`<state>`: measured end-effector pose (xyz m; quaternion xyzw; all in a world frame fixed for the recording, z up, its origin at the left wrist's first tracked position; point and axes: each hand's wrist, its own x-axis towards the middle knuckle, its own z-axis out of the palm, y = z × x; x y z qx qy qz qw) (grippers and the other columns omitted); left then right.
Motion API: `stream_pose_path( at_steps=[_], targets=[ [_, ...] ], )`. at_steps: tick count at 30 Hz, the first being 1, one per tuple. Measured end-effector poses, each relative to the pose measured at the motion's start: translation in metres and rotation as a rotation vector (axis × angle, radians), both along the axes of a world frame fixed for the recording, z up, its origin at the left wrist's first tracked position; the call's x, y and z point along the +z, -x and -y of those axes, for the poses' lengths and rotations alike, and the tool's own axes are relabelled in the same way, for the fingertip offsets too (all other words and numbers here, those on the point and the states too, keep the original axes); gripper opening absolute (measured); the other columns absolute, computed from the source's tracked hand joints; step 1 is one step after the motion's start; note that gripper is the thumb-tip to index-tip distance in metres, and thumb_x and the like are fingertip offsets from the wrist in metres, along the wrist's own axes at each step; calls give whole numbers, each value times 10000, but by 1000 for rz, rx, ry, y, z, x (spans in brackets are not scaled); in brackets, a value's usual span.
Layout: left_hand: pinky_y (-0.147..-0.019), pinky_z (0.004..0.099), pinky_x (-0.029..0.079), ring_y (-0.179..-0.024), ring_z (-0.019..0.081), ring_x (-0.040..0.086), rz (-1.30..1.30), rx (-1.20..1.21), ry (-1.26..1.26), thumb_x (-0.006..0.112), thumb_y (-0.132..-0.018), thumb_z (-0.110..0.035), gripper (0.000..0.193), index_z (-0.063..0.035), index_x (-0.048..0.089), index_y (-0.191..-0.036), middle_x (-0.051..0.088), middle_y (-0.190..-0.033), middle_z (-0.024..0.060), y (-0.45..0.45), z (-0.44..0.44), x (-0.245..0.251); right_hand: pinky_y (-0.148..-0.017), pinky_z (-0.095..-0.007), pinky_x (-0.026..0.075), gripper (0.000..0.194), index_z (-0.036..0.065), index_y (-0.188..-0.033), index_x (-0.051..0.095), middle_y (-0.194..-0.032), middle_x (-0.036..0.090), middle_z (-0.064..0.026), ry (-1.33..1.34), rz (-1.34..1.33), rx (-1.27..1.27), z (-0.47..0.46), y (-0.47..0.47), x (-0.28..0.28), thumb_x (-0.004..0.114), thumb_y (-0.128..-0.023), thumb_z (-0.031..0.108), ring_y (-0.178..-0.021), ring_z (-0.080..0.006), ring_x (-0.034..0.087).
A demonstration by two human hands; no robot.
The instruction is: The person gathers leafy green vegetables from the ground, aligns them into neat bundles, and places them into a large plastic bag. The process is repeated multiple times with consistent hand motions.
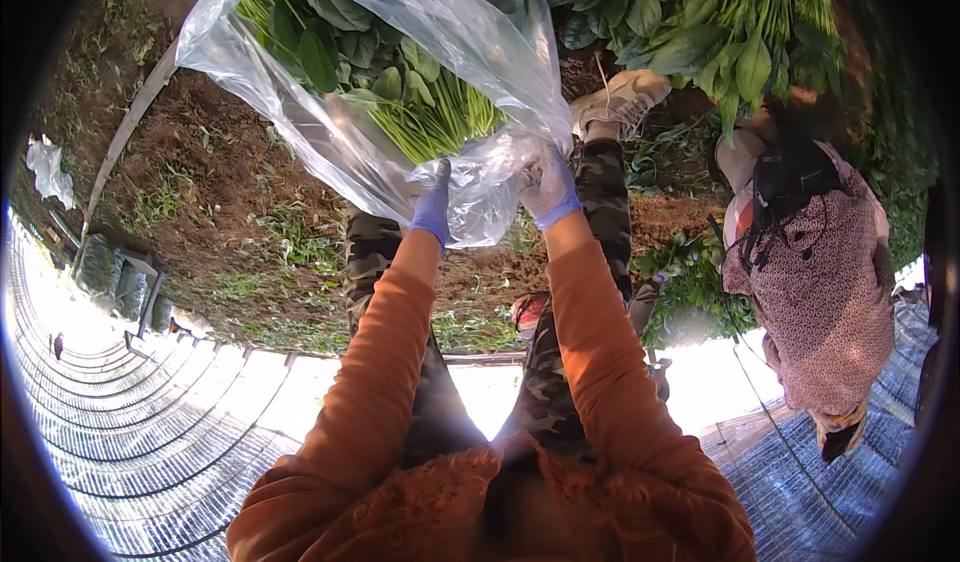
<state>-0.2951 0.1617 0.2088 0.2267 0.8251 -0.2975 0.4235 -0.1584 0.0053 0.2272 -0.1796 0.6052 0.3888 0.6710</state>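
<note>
A large clear plastic bag (315, 123) lies in front of me with its wide mouth towards me. Inside it are bunches of leafy greens (435, 116), their thin stems nearest my hands. My left hand (433, 200), in a blue glove, grips the near edge of the bag with the thumb on top. Gathered plastic is in my right hand (547, 183), also blue-gloved and dusty, at the right side of the bag mouth; part of its fingers is hidden by the film.
More cut greens (675, 22) are heaped at the upper right. A person in a patterned top (817, 284) is at the right. Filled bags (112, 269) stand at the far left, near a long pale strip (131, 123) across the soil. A shoe (622, 101) is beyond my right hand.
</note>
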Motion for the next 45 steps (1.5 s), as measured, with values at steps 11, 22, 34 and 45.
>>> stream_pose_path(
  at_steps=[11,22,34,45],
  targets=[
    [-951,410,488,-1038,251,611,698,883,-75,559,-973,-333,339,-94,606,-1208,648,-1104,71,93,-77,32,-1017,-543,436,539,131,-1363,472,-1348,509,-113,291,-85,342,29,-17,-19,535,-951,473,-1230,-347,506],
    [-886,445,497,-1041,340,606,462,-1368,-484,701,-837,-265,428,-138,591,-1231,626,-1142,133,-32,-173,77,-847,-326,474,735,-3,-1337,480,-1182,587,-88,729,313,800,41,-25,-42,637,-884,555,-975,-199,578],
    [-806,410,515,-903,324,665,1049,-2300,-74,620,-818,-274,259,-110,722,-989,685,-1013,171,-400,-305,13,-680,-271,412,656,-10,-1056,644,-862,591,-3,497,632,1080,38,-30,-29,666,-840,609,-754,-108,483],
    [-745,368,501,-880,214,635,949,-1831,-166,736,-793,-305,321,-35,728,-966,706,-942,121,-463,-275,20,-859,-325,509,350,14,-1152,614,-902,692,-91,1265,1578,1155,-76,-73,46,711,-816,25,-852,-216,666]
  ],
)
